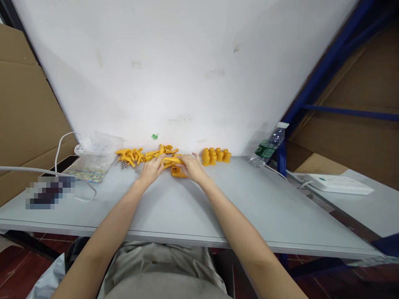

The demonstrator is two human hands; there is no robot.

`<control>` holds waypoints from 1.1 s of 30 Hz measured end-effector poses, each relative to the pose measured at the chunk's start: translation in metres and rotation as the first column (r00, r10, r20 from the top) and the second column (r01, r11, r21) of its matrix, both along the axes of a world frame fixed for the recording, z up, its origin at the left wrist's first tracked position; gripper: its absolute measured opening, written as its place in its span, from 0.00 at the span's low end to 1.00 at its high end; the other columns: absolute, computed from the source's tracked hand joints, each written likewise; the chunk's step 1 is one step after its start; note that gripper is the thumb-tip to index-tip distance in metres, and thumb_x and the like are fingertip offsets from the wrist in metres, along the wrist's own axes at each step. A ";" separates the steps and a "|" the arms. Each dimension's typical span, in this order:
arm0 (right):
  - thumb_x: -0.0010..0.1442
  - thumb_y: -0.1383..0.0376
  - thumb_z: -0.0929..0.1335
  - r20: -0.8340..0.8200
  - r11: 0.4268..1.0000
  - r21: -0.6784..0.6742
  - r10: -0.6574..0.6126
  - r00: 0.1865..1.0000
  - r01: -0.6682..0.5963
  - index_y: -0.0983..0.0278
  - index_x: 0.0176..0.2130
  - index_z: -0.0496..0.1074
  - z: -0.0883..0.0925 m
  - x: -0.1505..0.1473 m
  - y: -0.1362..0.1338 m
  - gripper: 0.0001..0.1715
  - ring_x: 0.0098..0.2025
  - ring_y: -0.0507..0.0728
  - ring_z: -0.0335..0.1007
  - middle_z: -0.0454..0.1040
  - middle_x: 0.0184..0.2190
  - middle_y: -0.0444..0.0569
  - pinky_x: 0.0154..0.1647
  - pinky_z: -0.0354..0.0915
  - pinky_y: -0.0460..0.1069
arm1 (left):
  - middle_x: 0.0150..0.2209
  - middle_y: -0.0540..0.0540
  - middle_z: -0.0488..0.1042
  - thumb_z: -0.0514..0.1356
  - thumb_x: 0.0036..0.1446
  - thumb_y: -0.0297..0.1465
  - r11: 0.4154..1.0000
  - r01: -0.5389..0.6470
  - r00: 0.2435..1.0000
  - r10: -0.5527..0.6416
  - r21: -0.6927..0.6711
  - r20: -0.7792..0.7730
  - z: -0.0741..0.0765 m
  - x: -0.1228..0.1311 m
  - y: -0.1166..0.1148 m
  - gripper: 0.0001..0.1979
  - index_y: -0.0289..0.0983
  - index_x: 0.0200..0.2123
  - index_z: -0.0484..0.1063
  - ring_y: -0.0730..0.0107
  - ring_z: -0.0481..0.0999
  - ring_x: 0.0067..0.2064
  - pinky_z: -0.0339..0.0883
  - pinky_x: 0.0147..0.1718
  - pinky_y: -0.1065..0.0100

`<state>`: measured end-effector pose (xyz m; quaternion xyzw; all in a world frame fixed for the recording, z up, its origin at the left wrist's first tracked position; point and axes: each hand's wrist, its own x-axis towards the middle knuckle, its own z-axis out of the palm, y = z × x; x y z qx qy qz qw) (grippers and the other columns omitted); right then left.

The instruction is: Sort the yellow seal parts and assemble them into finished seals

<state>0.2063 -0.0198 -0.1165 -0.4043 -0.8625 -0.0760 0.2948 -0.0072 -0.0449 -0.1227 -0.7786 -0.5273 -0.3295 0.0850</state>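
Note:
Both arms reach across the pale grey table (174, 207) toward the white wall. My left hand (151, 167) and my right hand (192, 167) close from either side on a long yellow plastic part (173, 160). Another yellow piece (177, 172) lies on the table just under my right fingers. To the left sits a heap of yellow T-shaped parts (132, 155) with small metal chains (124, 165). To the right stands a row of several short yellow cylinders (215, 155).
A clear plastic bag (96, 155) with small contents lies at the left, beside a white cable (62, 145) and a dark device. A water bottle (269, 145) leans by the wall at the right. A white power strip (338, 184) rests on the neighbouring table. Cardboard stands on both sides.

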 end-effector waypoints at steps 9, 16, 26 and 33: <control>0.62 0.76 0.58 0.039 0.983 0.162 -0.100 0.994 0.092 0.62 0.40 0.71 -0.005 -0.003 0.003 0.18 0.44 0.61 0.69 0.77 0.37 0.53 0.56 0.52 0.59 | 0.18 0.57 0.65 0.58 0.53 0.27 0.965 0.052 0.978 0.003 -0.255 0.209 0.000 0.010 0.002 0.17 0.39 0.47 0.73 0.71 0.68 0.23 0.65 0.30 0.71; 0.66 0.61 0.62 0.043 0.999 0.047 -0.025 0.999 0.023 0.64 0.51 0.68 -0.011 -0.004 0.001 0.16 0.48 0.65 0.71 0.77 0.45 0.59 0.57 0.53 0.63 | 0.27 0.49 0.76 0.58 0.57 0.30 0.976 -0.144 0.984 0.158 -0.161 0.080 -0.002 0.008 -0.002 0.18 0.41 0.51 0.72 0.64 0.76 0.30 0.65 0.32 0.69; 0.62 0.71 0.62 0.031 0.988 0.103 -0.122 0.992 0.118 0.62 0.45 0.69 -0.005 -0.006 0.000 0.12 0.48 0.65 0.69 0.76 0.44 0.58 0.59 0.49 0.67 | 0.32 0.45 0.80 0.59 0.57 0.33 0.957 -0.242 0.969 0.247 -0.162 0.012 0.004 0.012 -0.005 0.19 0.44 0.52 0.73 0.58 0.79 0.35 0.65 0.34 0.66; 0.62 0.69 0.61 -0.233 0.950 0.180 -0.212 0.949 0.256 0.61 0.44 0.68 -0.004 0.012 0.008 0.12 0.48 0.65 0.68 0.75 0.43 0.56 0.59 0.48 0.65 | 0.26 0.46 0.76 0.58 0.56 0.32 0.928 -0.345 0.923 0.363 -0.141 0.130 0.002 -0.006 0.005 0.16 0.42 0.47 0.75 0.56 0.77 0.33 0.66 0.35 0.63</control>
